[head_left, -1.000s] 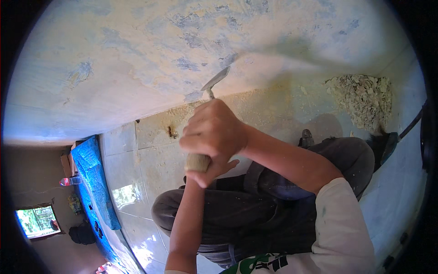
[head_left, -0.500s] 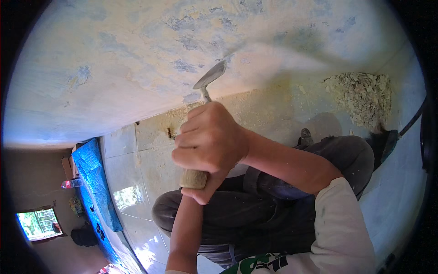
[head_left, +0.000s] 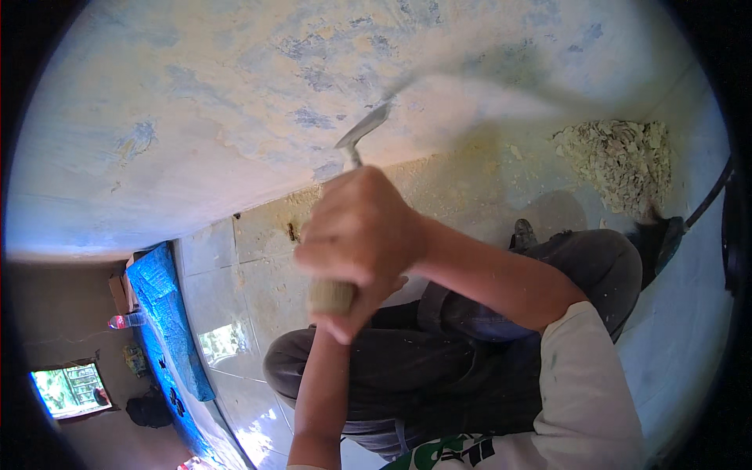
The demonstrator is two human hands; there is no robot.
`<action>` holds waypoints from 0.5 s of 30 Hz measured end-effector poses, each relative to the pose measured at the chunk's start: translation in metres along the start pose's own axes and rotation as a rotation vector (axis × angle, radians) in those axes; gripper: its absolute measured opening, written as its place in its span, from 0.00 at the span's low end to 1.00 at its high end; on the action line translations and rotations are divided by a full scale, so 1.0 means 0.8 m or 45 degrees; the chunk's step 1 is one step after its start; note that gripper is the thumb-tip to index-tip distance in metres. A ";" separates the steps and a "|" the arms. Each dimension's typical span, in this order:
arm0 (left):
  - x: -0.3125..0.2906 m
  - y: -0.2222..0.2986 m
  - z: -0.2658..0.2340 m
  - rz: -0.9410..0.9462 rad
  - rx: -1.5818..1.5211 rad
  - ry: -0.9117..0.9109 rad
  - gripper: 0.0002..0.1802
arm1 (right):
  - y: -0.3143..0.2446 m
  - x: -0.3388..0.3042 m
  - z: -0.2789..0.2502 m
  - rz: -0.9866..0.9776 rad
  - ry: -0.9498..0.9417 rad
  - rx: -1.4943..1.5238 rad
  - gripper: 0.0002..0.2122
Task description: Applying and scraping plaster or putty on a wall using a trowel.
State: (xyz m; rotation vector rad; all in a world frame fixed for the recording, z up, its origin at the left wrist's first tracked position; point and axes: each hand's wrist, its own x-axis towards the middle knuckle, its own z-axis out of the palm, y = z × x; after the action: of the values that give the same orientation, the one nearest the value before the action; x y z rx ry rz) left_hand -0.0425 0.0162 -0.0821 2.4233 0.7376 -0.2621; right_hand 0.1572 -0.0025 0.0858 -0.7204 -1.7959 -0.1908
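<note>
A trowel (head_left: 363,127) with a metal blade, a bent neck and a thick wooden handle is held between me and the wall (head_left: 235,94). Its blade is tilted, one edge at the wall's lower part, where paint is patchy and blue-grey spots show. My right hand (head_left: 360,227), smeared by motion, is closed around the handle from above. Beneath it, my left hand (head_left: 345,323) wraps the handle's butt end; most of its fingers are hidden behind the right hand.
Scraped flakes litter the tiled floor (head_left: 211,270) along the wall. A heap of flakes (head_left: 619,164) lies at the right, beside a dark-bristled brush (head_left: 654,239). At left are a blue sheet (head_left: 160,286), a plastic bottle (head_left: 127,320) and a window (head_left: 72,389). My bent legs are below my arms.
Both hands and the trowel have shifted slightly up, toward the wall, and the right hand is now blurred. The trowel stays in my grip.
</note>
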 end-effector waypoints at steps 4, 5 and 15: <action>-0.001 0.004 -0.007 0.032 0.059 -0.081 0.32 | 0.006 -0.002 0.005 0.041 0.056 0.022 0.18; -0.001 0.007 -0.010 0.036 0.067 -0.103 0.32 | 0.004 -0.004 0.007 -0.053 0.017 0.086 0.18; 0.007 0.013 -0.019 0.028 0.185 -0.254 0.34 | 0.009 -0.018 0.015 0.142 0.069 -0.008 0.18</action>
State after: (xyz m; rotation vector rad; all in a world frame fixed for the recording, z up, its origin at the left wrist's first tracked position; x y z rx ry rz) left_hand -0.0319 0.0210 -0.0667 2.4928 0.6209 -0.5566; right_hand 0.1535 0.0035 0.0672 -0.8099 -1.6994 -0.1404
